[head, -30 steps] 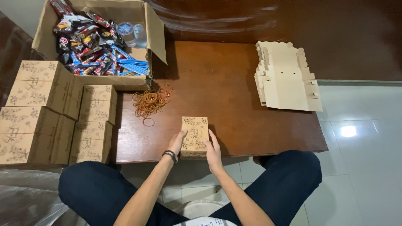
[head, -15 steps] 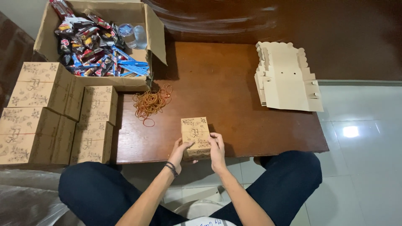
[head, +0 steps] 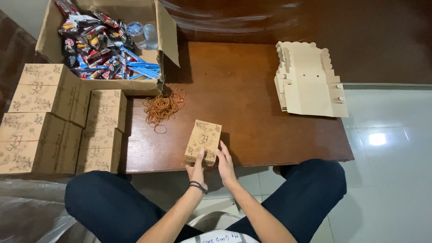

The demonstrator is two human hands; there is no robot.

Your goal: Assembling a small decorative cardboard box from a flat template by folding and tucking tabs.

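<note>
Both hands sit at the near edge of the wooden table (head: 252, 90), fingers loosely spread against a small printed kraft box (head: 203, 141). The left hand (head: 197, 168), a dark bracelet at its wrist, presses the box's near end from below; the right hand (head: 225, 163) touches its near right corner, fingers pointing up along the side. Neither hand closes around it.

The box lies near the middle of the near edge, tilted slightly to the right, its tan lid printed with dark floral corners and a central emblem. Just beyond it, toward the left, lies a loose heap of orange rubber bands (head: 163, 108). At the far left corner stands an open cardboard carton (head: 164, 33) full of red, black and blue snack wrappers (head: 96, 45). Stacked finished boxes (head: 58, 117) of the same print stand beside the left edge; flat unfolded box blanks (head: 310, 81) rest at the far right corner.

Against half a second ago, the box has slid back from the edge — the hands now rest at its near end rather than gripping its sides.
</note>
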